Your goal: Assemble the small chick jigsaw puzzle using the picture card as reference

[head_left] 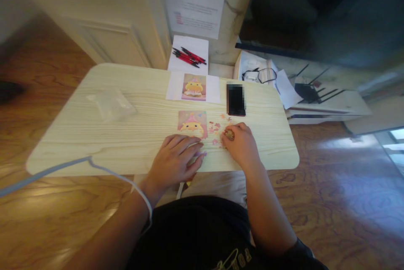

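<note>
A partly assembled jigsaw puzzle [192, 119] with a yellow cartoon figure on pink lies on the table. My left hand [176, 156] rests palm down over its lower edge, fingers stretched out and thumb apart, covering part of it. Loose puzzle pieces [215, 126] are scattered just to its right. Among them, my right hand [241, 141] has its fingers curled and closed together. Something small and gold-brown shows at those fingers, too blurred to name. Beyond the puzzle, a picture card [194, 87] with a similar yellow figure lies on white paper [213, 89].
A dark phone [236, 100] lies behind my right hand. At the left is a clear plastic bag [115, 105]. Red and black pens [189, 57] sit on paper past the table's [69, 135] far edge. A grey cord [120, 174] loops around my left wrist.
</note>
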Motion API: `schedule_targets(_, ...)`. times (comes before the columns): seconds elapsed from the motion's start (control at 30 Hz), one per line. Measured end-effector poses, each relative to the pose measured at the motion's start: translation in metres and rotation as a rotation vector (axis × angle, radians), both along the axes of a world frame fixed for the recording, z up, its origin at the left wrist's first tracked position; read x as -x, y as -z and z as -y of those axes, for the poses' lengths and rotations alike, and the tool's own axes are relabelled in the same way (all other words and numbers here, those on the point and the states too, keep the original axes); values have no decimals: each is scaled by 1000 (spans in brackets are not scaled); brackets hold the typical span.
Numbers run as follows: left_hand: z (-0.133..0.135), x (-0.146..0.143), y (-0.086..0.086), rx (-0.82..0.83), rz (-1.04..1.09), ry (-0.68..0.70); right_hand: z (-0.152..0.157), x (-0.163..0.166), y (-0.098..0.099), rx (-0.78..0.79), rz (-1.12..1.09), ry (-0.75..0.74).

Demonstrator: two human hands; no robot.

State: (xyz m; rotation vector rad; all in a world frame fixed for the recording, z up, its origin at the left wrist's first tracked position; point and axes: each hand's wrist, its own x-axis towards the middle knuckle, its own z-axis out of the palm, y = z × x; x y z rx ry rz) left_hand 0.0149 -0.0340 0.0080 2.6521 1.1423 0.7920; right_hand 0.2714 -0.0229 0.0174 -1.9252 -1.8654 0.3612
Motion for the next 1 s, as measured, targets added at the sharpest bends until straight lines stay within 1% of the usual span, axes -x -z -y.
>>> schedule_targets(0.17,-12,29,6,23,55,-136,-7,3,1,53,-66,24)
schedule_targets(0.23,-15,34,8,30,107,-192,-8,3,0,71,-121,25)
schedule_targets(0.33,-16,33,8,63,160,-219,-8,4,-3,116,-232,25)
schedule_targets(0.4,-16,30,7,87,164,-217,-8,6,-4,108,-286,17)
schedule_targets(0.5,-16,29,6,107,187,-217,-7,15,-9,33,-358,-45)
schedule_targets(0.6,-16,32,7,109,227,-181,-3,29,-18,22,-380,-202)
schedule_targets(0.67,-17,34,7,115,245,-142,-1,39,-24,67,-341,-349)
schedule_targets(0.73,-17,34,8,127,239,-117,1,45,-26,97,-276,-422)
schedule_targets(0.83,-18,33,8,134,194,-108,0,44,-23,133,-203,-444)
schedule_targets(0.9,-18,32,8,130,160,-95,-3,38,-20,141,-199,-439)
schedule_targets(0.97,-18,31,8,122,126,-73,-8,29,-17,111,-196,-373)
schedule_targets(1.0,-18,30,8,121,108,-63,-11,25,-16,79,-176,-301)
